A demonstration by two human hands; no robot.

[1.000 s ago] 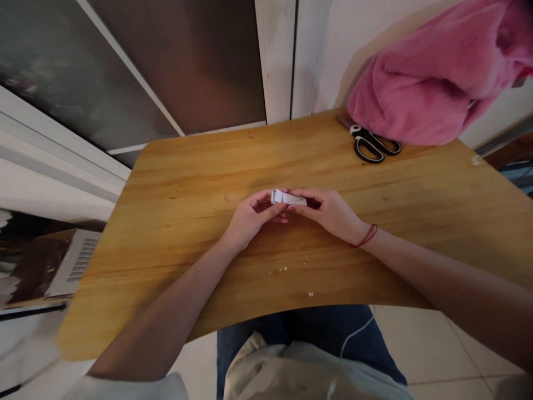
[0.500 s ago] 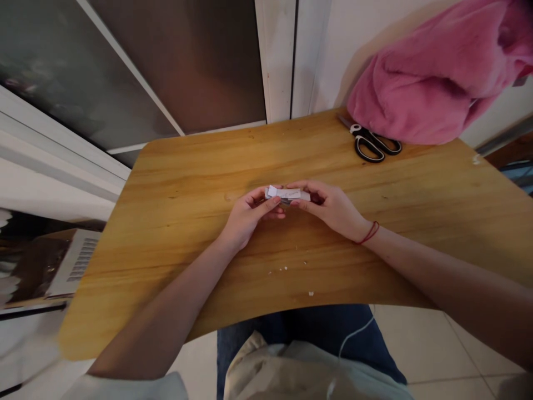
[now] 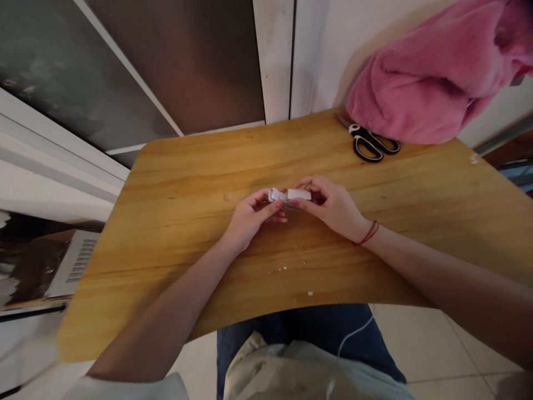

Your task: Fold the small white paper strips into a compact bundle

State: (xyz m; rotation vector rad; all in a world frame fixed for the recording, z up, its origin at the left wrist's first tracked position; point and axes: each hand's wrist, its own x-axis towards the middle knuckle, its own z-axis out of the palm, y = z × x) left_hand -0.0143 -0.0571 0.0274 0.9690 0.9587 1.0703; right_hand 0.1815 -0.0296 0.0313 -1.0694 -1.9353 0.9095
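Between both hands, over the middle of the wooden table, is a small folded strip of white paper [image 3: 298,194]. My left hand [image 3: 254,215] pinches its left end, thumb on the near side. My right hand [image 3: 331,203], with a red cord round the wrist, grips the right end between thumb and fingers. Layers of the paper stick up near the left thumb. Its underside and the fingertips behind it are partly hidden.
Black-handled scissors [image 3: 370,145] lie at the back right of the table [image 3: 187,183], beside a pink plush cloth [image 3: 420,89]. Tiny white paper scraps [image 3: 310,293] are scattered near the front edge. An open carton [image 3: 70,266] stands low at the left.
The paper's right part now shows a plain white flap standing up, where a marked, flatter strip showed before. Both hands have shifted only slightly and keep their hold.
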